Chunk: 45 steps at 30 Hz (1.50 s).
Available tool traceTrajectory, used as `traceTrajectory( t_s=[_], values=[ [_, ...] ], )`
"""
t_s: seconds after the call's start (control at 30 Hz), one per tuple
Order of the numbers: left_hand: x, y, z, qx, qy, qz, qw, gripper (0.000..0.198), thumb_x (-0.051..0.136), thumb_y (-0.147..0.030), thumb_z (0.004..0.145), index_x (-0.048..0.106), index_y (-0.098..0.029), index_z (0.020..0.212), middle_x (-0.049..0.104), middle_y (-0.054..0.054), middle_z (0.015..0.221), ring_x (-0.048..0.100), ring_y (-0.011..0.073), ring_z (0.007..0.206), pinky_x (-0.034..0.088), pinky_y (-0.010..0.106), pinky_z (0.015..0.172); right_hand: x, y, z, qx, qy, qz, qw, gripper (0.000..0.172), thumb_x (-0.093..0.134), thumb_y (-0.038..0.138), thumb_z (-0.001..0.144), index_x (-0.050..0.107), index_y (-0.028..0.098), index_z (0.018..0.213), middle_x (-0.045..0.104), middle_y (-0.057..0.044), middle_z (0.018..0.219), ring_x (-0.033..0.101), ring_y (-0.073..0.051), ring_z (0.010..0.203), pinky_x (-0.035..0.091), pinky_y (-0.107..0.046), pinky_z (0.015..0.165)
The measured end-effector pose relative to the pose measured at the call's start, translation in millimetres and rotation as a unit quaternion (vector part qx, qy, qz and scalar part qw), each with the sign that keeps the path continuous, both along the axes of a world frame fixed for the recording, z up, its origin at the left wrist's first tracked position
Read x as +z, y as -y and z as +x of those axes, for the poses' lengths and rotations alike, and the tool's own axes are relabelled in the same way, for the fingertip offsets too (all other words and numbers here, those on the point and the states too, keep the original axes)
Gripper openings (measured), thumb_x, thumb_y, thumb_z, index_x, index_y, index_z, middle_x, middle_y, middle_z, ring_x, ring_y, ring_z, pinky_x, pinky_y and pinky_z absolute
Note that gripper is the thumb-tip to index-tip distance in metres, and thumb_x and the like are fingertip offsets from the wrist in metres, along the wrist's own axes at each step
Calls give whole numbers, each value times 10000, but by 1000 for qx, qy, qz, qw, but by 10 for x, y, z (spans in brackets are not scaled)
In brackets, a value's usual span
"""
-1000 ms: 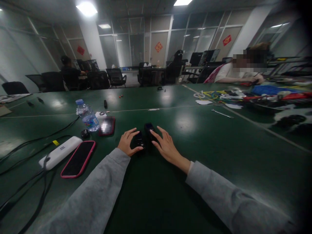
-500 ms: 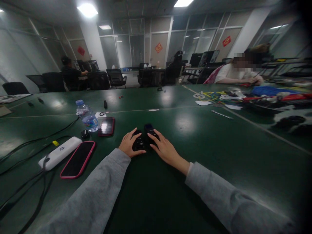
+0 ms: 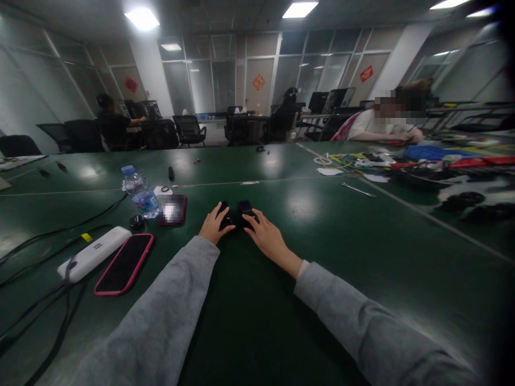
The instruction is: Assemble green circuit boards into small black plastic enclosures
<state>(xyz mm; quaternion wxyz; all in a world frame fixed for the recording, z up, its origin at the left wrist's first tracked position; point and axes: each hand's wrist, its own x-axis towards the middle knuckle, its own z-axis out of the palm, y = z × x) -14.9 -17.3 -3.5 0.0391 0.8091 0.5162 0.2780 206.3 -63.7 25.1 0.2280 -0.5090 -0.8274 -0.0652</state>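
1. Head view, centre: left hand curved over the left black device, fingers along its far part, thumb reaching toward the near side, with a modest gap between thumb and fingers. Cannot tell a firm hold from a light touch.
2. Beside it, right hand at the right black device, fingertips over its near part, thumb bent in below. Again, cannot tell a grip from a mere resting of fingers.
3. Both devices side by side on the green table, between the hands; partly covered by fingers, lower outlines and markings lost in the dark. Cannot tell touching from slightly apart.
4. Both palms hidden; grey sleeves cut off at the lower part of the view.
5. To the left: pink-rimmed phone, screen dark; just beside it, white oblong device, its near end crossed by black cables running out of view.
6. Beyond these: clear bottle with blue cap, small black object of uncertain kind, red-edged device with pixelated screen.
7. To the right: metal wrench, then a smeared tangle of cables and parts, hard to sort out; behind it, a seated person, head masked by pixel blocks.
8. Far right edge swallowed in black.
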Motion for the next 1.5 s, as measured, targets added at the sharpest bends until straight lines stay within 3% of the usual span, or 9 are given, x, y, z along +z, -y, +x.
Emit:
traceTrajectory(
  t_s=[0.27, 0.43, 0.67, 0.83, 0.97, 1.2, 1.37, 1.5],
  values=[
    [-3, -223, 66, 0, 2, 16, 1000, 737, 592, -547, 768, 342, -229, 1385, 229, 144, 1514, 305, 314, 1363, 323, 555, 1066, -49, -428, -28, -92, -9, 3, 996, 381, 408, 293, 955, 405, 242, 1333, 341, -125, 1377, 520, -253, 1070, 531, -357, 763],
    [-22, -228, 49, 3, 16, 32, 999, 709, 595, -529, 773, 364, -224, 1370, 220, 140, 1514, 314, 313, 1358, 374, 529, 1044, -81, -456, 40, -110, -23, 8, 994, 381, 400, 280, 948, 399, 244, 1327, 329, -113, 1385, 531, -252, 1048, 535, -360, 747],
    [-25, -244, 35, 23, -4, 48, 999, 712, 617, -528, 754, 400, -203, 1349, 197, 150, 1515, 297, 339, 1361, 345, 545, 1066, -99, -501, 123, -124, -43, 9, 991, 382, 385, 236, 937, 398, 226, 1318, 322, -118, 1389, 529, -263, 1064, 535, -373, 755],
    [-21, -250, 0, 93, 16, 42, 995, 598, 590, -487, 794, 448, -225, 1311, 297, 126, 1469, 386, 318, 1310, 415, 495, 1032, -116, -576, 266, -145, -49, 8, 988, 393, 392, 226, 926, 395, 220, 1319, 308, -114, 1407, 521, -279, 1081, 532, -404, 776],
    [-25, -256, -18, 118, 39, 9, 992, 580, 573, -475, 809, 435, -245, 1325, 290, 116, 1473, 425, 329, 1280, 463, 500, 984, -138, -601, 330, -153, -70, 8, 986, 393, 388, 224, 925, 396, 215, 1318, 297, -125, 1406, 500, -279, 1112, 524, -398, 796],
    [-33, -262, -10, 65, 24, -24, 997, 716, 591, -448, 802, 302, -235, 1420, 153, 133, 1534, 331, 358, 1342, 420, 537, 1014, -170, -636, 356, -192, -98, -25, 976, 427, 411, 331, 938, 363, 223, 1348, 409, -146, 1277, 574, -268, 962, 523, -382, 705],
    [-38, -263, 6, 62, 6, -45, 997, 755, 570, -434, 821, 206, -259, 1460, 58, 128, 1558, 325, 371, 1344, 435, 524, 998, -211, -716, 413, -185, -129, -42, 973, 507, 445, 381, 930, 318, 210, 1390, 451, -149, 1260, 565, -284, 1007, 502, -406, 778],
    [-29, -265, 22, 32, 6, -73, 997, 918, 589, -458, 802, -1, -276, 1480, -54, 155, 1557, 390, 390, 1299, 458, 528, 963, -239, -759, 429, -181, -145, -56, 971, 528, 459, 364, 924, 302, 205, 1402, 498, -135, 1222, 571, -289, 1006, 487, -424, 816]
  ],
)
